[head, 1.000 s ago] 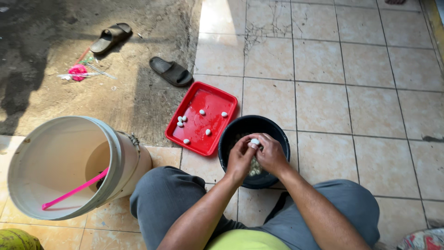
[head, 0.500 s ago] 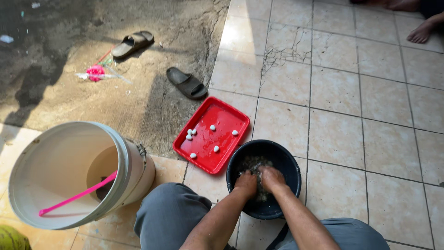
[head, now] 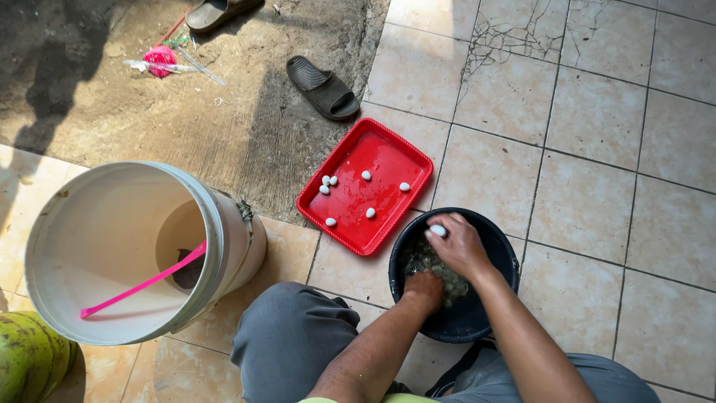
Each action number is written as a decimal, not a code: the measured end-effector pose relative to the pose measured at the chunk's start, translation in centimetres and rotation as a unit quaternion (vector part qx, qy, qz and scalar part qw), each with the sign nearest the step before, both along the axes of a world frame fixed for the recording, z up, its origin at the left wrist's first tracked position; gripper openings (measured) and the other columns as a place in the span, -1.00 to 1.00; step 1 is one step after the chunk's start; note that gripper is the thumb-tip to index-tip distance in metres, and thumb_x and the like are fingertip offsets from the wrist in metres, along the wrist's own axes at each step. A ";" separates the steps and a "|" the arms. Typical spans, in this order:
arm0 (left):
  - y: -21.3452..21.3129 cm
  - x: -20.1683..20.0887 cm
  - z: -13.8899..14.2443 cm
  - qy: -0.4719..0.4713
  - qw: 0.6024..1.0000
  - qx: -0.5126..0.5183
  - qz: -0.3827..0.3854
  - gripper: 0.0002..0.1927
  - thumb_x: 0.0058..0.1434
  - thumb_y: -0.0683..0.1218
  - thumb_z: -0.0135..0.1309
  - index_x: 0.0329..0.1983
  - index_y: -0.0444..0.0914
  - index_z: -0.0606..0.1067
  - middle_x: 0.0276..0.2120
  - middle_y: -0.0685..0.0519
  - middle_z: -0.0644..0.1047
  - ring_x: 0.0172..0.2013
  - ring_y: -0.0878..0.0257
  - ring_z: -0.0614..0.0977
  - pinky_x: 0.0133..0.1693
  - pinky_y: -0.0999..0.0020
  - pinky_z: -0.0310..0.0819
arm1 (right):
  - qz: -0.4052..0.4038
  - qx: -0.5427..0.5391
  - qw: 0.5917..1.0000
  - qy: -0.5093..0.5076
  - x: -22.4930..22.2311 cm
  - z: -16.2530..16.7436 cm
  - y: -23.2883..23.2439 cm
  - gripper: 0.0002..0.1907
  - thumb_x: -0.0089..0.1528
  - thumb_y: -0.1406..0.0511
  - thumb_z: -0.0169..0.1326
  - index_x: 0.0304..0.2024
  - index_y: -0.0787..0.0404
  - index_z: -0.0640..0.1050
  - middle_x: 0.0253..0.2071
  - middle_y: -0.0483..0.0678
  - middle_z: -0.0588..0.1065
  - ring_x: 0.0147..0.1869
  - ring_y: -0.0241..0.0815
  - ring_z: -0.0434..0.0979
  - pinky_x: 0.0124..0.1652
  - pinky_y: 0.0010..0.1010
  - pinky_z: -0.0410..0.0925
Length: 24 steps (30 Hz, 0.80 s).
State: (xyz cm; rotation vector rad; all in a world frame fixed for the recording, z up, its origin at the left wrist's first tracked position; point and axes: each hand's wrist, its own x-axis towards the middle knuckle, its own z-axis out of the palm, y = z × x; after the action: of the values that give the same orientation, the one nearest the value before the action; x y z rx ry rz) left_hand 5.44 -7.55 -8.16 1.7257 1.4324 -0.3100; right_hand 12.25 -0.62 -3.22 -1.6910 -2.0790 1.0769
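A black bucket stands on the tiled floor between my knees, with small greyish pieces in water inside. My left hand is sunk among those pieces, fingers hidden. Above the bucket's far rim, my right hand grips a small white egg-shaped piece in its fingertips. Just left of the bucket lies a red tray with several small white pieces scattered on it.
A large white bucket with a pink stick inside stands at the left. Two dark sandals and pink litter lie on the bare ground beyond. A green fruit sits at the lower left corner.
Both hands went from rubbing a white piece above the bucket down into it; now the right hand is up with a white piece while the left stays inside.
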 end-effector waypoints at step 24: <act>1.3 0.9 2.1 -0.024 0.989 0.101 0.104 -0.59 0.13 -0.12 0.28 0.05 -0.32 0.56 0.14 -0.21 0.47 0.10 -0.10 0.57 0.02 0.06 0.57 | -0.002 0.099 0.975 -0.197 2.1 -2.6 -1.5 -0.65 0.12 0.27 0.11 -0.05 0.20 0.60 0.03 0.30 0.48 0.06 0.35 0.47 -0.01 0.07 0.38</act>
State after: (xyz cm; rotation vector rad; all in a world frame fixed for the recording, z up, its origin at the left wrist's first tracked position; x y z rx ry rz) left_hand 6.33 -6.25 -6.10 1.7101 1.6377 -0.0092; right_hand 14.37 -2.16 -5.82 -1.9235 -2.3178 0.5376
